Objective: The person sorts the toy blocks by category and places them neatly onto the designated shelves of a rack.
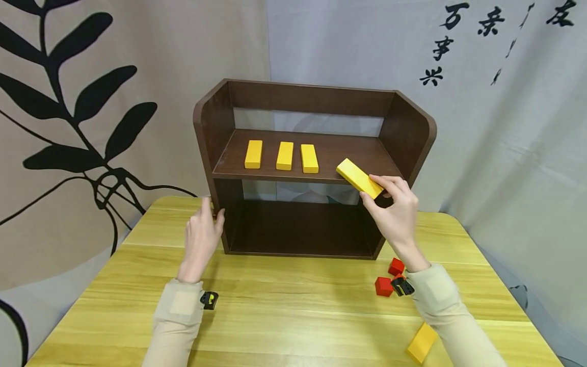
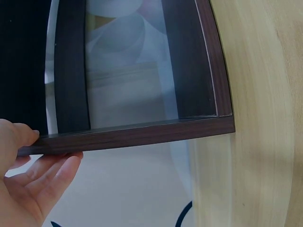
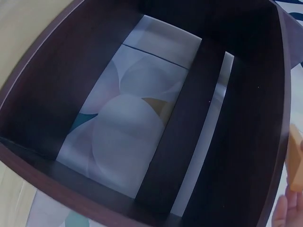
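A dark brown two-tier shelf (image 1: 312,90) stands on the table. My right hand (image 1: 398,208) pinches one end of a yellow block (image 1: 357,176) between thumb and fingers. The block's other end slants up to the left, by the front edge of the upper board. Three more yellow blocks, among them the leftmost block (image 1: 253,154), lie spaced out on that board to the left. With thumb and fingers on either face of the shelf's left side panel (image 2: 137,135), my left hand (image 2: 35,177) grips its edge. In the right wrist view, the block (image 3: 296,163) shows at the right edge.
Red cubes (image 1: 383,286) sit in a small cluster on the wooden table (image 1: 293,311), partly behind the right wrist. Another yellow block (image 1: 422,343) lies nearer, beside the right sleeve. A pale curtain (image 1: 344,46) hangs behind the shelf.
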`<state>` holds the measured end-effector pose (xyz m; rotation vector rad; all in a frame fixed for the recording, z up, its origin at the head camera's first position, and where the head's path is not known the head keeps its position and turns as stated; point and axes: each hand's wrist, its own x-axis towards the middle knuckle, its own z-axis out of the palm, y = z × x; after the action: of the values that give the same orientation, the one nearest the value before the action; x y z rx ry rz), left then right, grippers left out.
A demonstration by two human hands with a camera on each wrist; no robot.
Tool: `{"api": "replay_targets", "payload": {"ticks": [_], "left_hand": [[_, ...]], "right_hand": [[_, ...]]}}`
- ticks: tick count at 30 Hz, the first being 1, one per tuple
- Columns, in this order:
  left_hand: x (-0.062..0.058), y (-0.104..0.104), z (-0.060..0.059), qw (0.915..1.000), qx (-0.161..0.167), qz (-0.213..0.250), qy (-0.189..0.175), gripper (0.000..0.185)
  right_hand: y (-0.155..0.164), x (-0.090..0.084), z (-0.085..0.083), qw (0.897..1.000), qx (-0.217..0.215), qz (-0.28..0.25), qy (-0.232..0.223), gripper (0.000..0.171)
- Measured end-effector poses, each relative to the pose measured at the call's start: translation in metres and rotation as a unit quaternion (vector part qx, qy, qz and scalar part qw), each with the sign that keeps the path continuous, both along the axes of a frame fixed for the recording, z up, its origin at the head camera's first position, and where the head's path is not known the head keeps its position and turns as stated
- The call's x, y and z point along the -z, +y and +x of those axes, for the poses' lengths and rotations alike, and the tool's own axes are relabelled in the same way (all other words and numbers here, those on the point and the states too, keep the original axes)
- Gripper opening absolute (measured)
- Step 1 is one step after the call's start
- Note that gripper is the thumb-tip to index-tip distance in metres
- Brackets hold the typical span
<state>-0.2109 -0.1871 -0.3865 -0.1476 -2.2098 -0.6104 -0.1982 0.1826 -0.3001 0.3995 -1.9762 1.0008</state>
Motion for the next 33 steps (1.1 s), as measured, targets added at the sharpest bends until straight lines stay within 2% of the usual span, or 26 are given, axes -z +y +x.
{"api": "replay_targets", "payload": {"ticks": [4,12,19,25,29,33], "left_hand": [[0.000,0.000,0.000,1.0000,0.001,0.000,-0.001,0.026],[0.001,0.000,0.000,1.0000,0.004,-0.001,-0.001,0.026],[0.002,0.000,-0.001,1.0000,-0.003,-0.001,0.006,0.027],[0.000,0.001,0.000,1.0000,-0.002,0.004,-0.002,0.026],[0.000,0.001,0.001,1.0000,0.001,0.007,-0.006,0.026],[0.000,0.001,0.001,1.0000,0.003,0.006,-0.005,0.026]], "right_hand": [[-0.005,-0.002,-0.004,1.000,0.013,0.001,-0.006,0.033],[-0.015,-0.007,-0.012,0.999,0.038,0.013,0.013,0.031],[-0.024,-0.012,-0.015,0.998,0.052,0.031,-0.003,0.032],[-0.029,-0.015,-0.018,0.997,0.064,0.044,-0.008,0.033],[-0.028,-0.013,-0.018,0.997,0.057,0.049,-0.002,0.032],[-0.024,-0.008,-0.017,0.998,0.029,0.052,0.029,0.030]]}}
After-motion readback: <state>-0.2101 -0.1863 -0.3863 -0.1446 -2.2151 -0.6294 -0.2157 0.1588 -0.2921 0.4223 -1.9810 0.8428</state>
